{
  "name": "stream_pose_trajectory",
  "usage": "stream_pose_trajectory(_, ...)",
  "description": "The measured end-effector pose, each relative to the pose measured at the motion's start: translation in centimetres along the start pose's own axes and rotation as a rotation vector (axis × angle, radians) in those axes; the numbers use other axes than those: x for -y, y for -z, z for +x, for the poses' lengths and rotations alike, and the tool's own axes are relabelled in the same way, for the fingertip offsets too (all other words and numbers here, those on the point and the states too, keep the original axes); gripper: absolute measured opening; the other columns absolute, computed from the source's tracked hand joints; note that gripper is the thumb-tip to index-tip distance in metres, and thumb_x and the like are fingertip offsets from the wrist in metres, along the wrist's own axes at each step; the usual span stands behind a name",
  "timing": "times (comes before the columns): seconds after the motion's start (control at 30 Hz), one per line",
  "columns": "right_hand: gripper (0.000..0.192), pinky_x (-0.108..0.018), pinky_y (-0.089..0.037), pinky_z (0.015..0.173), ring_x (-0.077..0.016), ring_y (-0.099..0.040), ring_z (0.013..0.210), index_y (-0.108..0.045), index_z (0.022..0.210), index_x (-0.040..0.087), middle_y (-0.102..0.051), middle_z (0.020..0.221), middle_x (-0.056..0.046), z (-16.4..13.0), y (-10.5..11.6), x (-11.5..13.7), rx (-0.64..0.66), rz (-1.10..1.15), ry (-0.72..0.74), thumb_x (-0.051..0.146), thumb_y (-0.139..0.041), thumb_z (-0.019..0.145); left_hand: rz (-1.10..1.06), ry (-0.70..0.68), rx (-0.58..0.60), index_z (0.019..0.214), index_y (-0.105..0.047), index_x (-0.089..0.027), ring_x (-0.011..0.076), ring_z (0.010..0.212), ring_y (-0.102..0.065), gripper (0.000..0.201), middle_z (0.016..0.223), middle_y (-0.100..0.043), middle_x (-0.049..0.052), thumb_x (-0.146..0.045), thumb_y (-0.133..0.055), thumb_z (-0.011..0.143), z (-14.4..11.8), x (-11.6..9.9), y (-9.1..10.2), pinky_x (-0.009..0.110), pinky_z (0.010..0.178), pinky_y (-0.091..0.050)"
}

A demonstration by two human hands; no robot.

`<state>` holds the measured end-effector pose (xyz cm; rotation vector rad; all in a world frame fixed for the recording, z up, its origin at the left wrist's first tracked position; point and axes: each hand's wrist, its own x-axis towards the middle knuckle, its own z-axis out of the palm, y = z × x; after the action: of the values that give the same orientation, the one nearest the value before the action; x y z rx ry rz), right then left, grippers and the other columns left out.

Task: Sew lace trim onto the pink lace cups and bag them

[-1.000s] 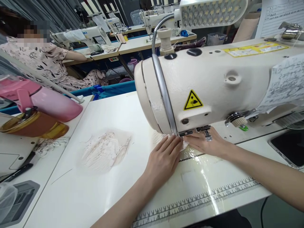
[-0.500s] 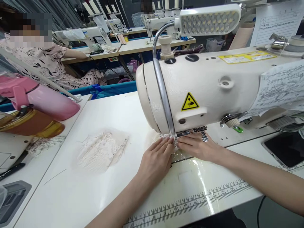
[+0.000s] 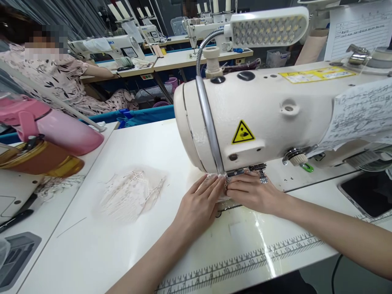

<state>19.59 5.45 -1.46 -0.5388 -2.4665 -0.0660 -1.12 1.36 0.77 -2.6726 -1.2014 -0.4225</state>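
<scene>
White table [image 3: 101,253] spreads left, near edge lower right; sewing machine [image 3: 266,110] close above hands. Left hand [image 3: 199,202] flat, fingers together on lace [image 3: 227,181], frame center; right hand [image 3: 255,194] touches lace, can't tell if pinching.

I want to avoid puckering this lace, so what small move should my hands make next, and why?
I'd probably ease the thin, pale, lace-trimmed fabric slowly forward under the rounded cream sewing machine head, since your bare left hand lies flat over that fabric, your bare right hand sits right beside its trim, and both are close to the small metal parts beneath the head.
</scene>
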Motion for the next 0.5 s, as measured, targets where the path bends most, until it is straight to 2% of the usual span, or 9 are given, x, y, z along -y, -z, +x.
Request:
stream_pose_trajectory(0.3, 0.025, -0.028, -0.045, 0.081, -0.0133, -0.058, 0.09, -0.065, 0.09, 0.018, -0.067, 0.089, -0.002, -0.3, -0.1, 0.0, 0.002, 0.001, -0.016, 0.003, -0.044, 0.09, -0.032, 0.068, 0.018, 0.128, -0.052, -0.01, 0.0224, 0.119, -0.055, 0.046, 0.129, -0.058, 0.007, -0.013, -0.043, 0.083, 0.1, -0.1, 0.1, 0.047, 0.106, -0.041)
stream_pose_trajectory(0.5, 0.023, -0.026, -0.041, 0.072, -0.0108, -0.057, 0.081, -0.063, 0.081, 0.017, -0.067, 0.087, 0.001, 0.3, 0.9, 0.0, 0.021, -0.046, -0.058, 0.004, -0.046, 0.089, -0.005, 0.068, -0.005, 0.125, -0.056, -0.012, 0.0235, 0.117, -0.056, 0.043, 0.129, -0.058, 0.005, -0.018, -0.045, 0.084, 0.2, -0.4, 0.0, 0.047, 0.106, -0.041)
